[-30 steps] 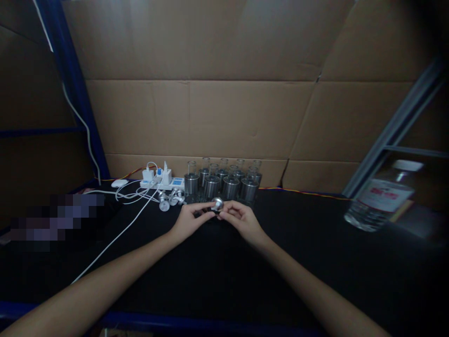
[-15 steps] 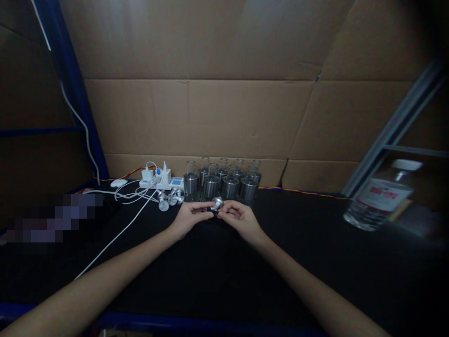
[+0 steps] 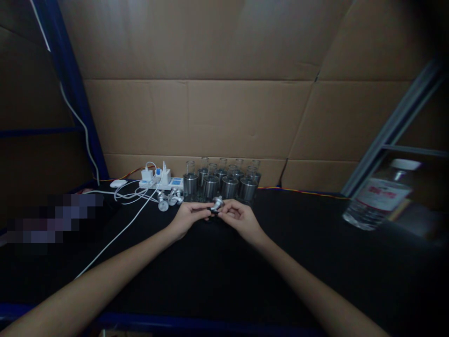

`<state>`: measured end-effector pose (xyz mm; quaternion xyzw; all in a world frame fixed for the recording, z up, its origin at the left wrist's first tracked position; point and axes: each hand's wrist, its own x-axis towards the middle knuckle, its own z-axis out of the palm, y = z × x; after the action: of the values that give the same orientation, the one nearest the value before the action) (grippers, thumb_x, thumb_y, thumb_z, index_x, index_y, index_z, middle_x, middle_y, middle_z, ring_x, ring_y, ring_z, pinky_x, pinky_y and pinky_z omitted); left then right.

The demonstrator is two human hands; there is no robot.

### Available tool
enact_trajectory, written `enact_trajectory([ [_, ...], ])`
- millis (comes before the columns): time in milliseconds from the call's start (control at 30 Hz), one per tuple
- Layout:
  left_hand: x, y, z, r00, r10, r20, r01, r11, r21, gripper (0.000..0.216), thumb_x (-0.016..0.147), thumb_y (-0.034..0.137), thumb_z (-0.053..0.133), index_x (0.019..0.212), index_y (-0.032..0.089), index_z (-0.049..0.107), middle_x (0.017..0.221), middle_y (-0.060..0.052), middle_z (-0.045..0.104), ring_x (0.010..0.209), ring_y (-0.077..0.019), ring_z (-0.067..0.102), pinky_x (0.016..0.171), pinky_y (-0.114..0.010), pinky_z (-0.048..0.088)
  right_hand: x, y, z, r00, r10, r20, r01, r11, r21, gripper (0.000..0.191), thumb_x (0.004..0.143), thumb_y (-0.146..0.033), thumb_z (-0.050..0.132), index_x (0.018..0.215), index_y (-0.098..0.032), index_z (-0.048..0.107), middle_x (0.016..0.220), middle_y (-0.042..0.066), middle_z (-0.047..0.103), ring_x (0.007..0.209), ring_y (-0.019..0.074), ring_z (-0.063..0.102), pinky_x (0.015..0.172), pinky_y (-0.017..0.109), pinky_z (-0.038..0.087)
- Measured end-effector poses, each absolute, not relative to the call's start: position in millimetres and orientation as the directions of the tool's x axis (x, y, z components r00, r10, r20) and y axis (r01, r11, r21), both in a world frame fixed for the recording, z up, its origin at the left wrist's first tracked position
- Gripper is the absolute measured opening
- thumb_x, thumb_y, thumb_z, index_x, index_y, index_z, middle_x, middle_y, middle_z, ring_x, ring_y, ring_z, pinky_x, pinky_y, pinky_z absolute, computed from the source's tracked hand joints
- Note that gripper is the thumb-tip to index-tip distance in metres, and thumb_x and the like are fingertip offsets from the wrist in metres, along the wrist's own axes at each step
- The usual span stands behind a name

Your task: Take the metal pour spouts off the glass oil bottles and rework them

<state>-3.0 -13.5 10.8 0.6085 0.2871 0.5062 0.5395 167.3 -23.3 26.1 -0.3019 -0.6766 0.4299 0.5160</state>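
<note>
In front of the bottles, my left hand (image 3: 189, 217) and my right hand (image 3: 242, 218) come together, fingertips closed. Between them is a small silver metal bottle top (image 3: 218, 203) with a flared round end, tilted up, and a dark piece (image 3: 213, 211) at its lower end. The thumb and fingers of my left hand pinch the dark piece. My right hand grips the top from the right, hiding part of it. Several similar silver tops (image 3: 163, 205) lie left of my hands. Behind stand several glass bottles in steel sleeves (image 3: 210, 186), with clear open necks.
A white power strip (image 3: 175, 183) with plugged-in chargers and loose white cables (image 3: 124, 224) lies at the left. A large clear jug (image 3: 379, 201) with a white cap stands at the right. A cardboard wall (image 3: 245, 117) rises behind the black table surface (image 3: 228, 281).
Both hands stay nearly in place. The silver top has turned slightly between my fingers, and more of the dark piece shows beneath it.
</note>
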Motion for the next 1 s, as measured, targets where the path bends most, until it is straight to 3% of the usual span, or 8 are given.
enact_trajectory([
  [467, -3.8, -12.1, 8.9, 0.329, 0.901, 0.283, -0.228, -0.215, 0.950, 0.036, 0.063, 0.022, 0.065, 0.096, 0.010, 0.061, 0.078, -0.008, 0.066, 0.068, -0.0144, 0.059, 0.069, -0.029, 0.045, 166.5, -23.7, 26.3, -0.284, 0.869, 0.405, -0.034, 0.413, -0.910, 0.016, 0.059, -0.026, 0.066, 0.064, -0.017, 0.054, 0.077, 0.001, 0.054, 0.073, 0.0113, 0.055, 0.071, 0.026, 0.045],
  [1000, -3.8, -10.8, 7.7, 0.307, 0.918, 0.252, -0.244, -0.180, 0.953, 0.034, 0.056, 0.018, 0.070, 0.088, 0.010, 0.064, 0.075, -0.007, 0.067, 0.066, -0.0145, 0.060, 0.071, -0.031, 0.046, 167.3, -25.8, 25.4, -0.247, 0.835, 0.491, 0.061, 0.519, -0.852, 0.011, 0.062, -0.027, 0.064, 0.061, -0.017, 0.059, 0.088, 0.004, 0.052, 0.082, 0.0138, 0.054, 0.073, 0.028, 0.047],
])
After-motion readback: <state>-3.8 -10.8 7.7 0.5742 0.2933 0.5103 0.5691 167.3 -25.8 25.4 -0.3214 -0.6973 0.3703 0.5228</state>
